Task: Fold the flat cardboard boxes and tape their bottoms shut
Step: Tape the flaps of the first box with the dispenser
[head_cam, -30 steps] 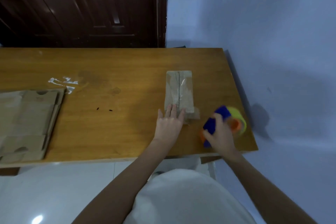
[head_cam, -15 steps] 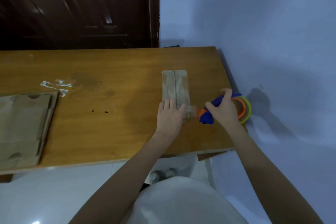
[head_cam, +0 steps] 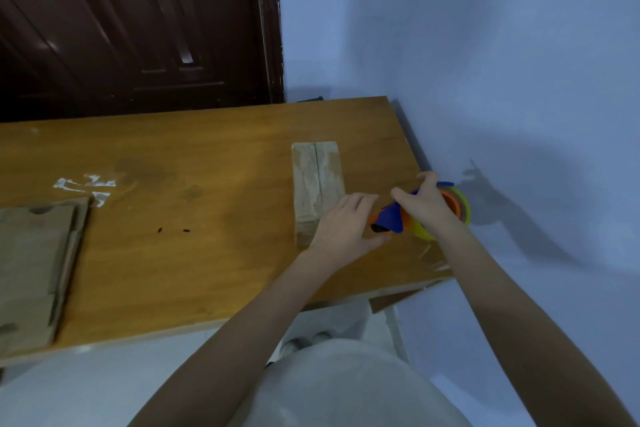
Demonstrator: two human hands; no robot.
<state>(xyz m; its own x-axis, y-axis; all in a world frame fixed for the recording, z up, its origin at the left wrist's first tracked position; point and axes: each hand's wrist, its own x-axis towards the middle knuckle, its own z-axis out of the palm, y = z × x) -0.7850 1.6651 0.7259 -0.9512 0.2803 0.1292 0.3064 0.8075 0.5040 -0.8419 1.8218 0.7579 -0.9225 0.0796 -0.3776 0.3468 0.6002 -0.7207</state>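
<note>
A small folded cardboard box (head_cam: pixel 317 184) stands on the wooden table (head_cam: pixel 194 253), its upturned bottom showing a centre seam with shiny tape over it. My left hand (head_cam: pixel 346 225) lies with straight fingers at the box's near right corner, touching it. Just to its right, my right hand (head_cam: pixel 427 206) grips a tape dispenser (head_cam: pixel 391 218) with a blue and orange body and a yellow-green tape roll. A stack of flat cardboard boxes (head_cam: pixel 34 267) lies at the table's left end.
The table's right edge runs along a pale blue wall (head_cam: pixel 502 80); a dark wooden door (head_cam: pixel 138 21) stands behind the table. White tape scraps (head_cam: pixel 86 185) stick to the tabletop left of centre, near two small dark specks (head_cam: pixel 173 229).
My right hand brought the dispenser in from the table's right corner to just beside the box. My left hand slid from the box's near end to its near right corner.
</note>
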